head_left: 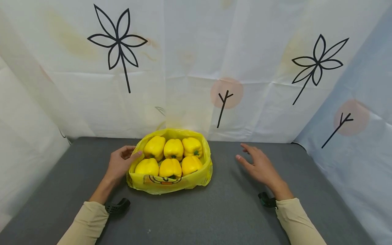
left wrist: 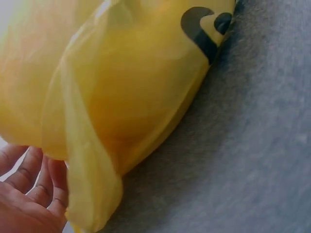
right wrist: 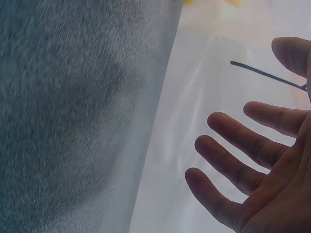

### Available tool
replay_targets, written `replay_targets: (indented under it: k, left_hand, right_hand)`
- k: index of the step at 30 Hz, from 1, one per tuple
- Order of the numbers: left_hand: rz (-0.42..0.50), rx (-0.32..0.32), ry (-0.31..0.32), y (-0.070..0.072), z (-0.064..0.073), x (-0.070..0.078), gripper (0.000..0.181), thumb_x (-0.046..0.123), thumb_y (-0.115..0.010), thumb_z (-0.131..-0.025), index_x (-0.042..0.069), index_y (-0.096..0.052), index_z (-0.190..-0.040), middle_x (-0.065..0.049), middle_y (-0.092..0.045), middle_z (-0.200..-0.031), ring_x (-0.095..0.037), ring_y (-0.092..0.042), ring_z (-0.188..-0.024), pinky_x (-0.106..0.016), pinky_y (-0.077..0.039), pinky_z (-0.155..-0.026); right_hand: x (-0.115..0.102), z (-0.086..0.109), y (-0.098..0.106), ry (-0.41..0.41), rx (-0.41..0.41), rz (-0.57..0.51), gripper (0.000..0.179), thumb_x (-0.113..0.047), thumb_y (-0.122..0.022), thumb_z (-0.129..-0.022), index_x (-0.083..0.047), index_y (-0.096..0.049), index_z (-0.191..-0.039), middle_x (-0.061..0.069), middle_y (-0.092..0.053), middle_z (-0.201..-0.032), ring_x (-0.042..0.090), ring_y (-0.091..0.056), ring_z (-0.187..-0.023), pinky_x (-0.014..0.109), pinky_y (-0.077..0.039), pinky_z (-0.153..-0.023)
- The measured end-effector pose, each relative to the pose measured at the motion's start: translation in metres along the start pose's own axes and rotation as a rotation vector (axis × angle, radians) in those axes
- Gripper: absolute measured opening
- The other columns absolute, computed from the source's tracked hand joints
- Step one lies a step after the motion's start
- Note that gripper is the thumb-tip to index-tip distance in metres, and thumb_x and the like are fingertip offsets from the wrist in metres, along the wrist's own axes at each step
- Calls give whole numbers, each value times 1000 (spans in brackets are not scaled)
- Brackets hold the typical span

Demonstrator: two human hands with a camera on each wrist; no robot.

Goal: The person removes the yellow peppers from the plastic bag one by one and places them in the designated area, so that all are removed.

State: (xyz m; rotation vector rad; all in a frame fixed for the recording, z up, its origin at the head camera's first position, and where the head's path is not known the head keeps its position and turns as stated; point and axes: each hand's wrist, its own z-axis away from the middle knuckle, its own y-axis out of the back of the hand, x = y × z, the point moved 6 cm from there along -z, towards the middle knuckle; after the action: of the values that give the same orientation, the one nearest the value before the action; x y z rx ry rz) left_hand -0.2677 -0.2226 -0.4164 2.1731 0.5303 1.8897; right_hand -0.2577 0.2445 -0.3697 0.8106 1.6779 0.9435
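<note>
A yellow plastic bag point(head_left: 199, 177) stands on the grey table with its mouth spread wide and its rim folded outward. Several yellow bell peppers point(head_left: 173, 149) lie inside it in two rows. My left hand point(head_left: 120, 163) is at the bag's left side, thumb tip at the rim and fingers extended beside the wall. In the left wrist view those fingers point(left wrist: 41, 182) lie loosely bent against the bag, partly hidden by a hanging fold of plastic. Off to the right, my right hand point(head_left: 260, 166) hovers over the table, fingers spread, holding nothing.
The grey table point(head_left: 190, 217) runs back to a white curtain point(head_left: 186, 58) printed with black line flowers. Further curtains close in the left and right sides. Each wrist wears a dark strap-on camera, such as the one on the right point(head_left: 267, 200).
</note>
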Motion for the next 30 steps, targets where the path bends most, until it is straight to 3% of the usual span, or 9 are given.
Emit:
replay_targets:
  k: [6,12,21,30]
  left_hand:
    - [101,13,63,-2,-1,-6,49,34,-66,-101,-4,-60,-132,-15,-62,-120,-3,-59,-95,-18,-53,-78]
    - [183,16,81,-3,-2,-9,50,31,-68,-100,-6,-59,-132,4,-65,-106,-3,-62,-92,-19,-54,-77]
    - [258,59,-11,-2,-3,-12,38,13,-69,-99,-11,-62,-128,20,-67,-97,-3,-65,-89,-18,-56,-74]
    - [378,118,-67,-3,-2,-15,33,7,-73,-95,-15,-64,-117,10,-71,-91,-6,-66,-82,-17,-55,-70]
  right_hand:
    - [-11,3,-2,37,23,-43,61,-41,-59,-104,-3,-46,-150,22,-58,-134,42,-53,-125,63,-42,-99]
    - [-24,3,-4,60,13,-121,60,-41,-60,-103,-6,-48,-149,18,-59,-134,37,-55,-123,58,-46,-99]
    - [-54,-4,1,129,17,-361,52,-32,-68,-100,-10,-54,-145,13,-62,-133,29,-58,-122,53,-49,-99]
    - [-91,-22,-3,177,-28,-570,49,-22,-73,-96,-8,-58,-141,14,-62,-132,34,-60,-119,49,-50,-100]
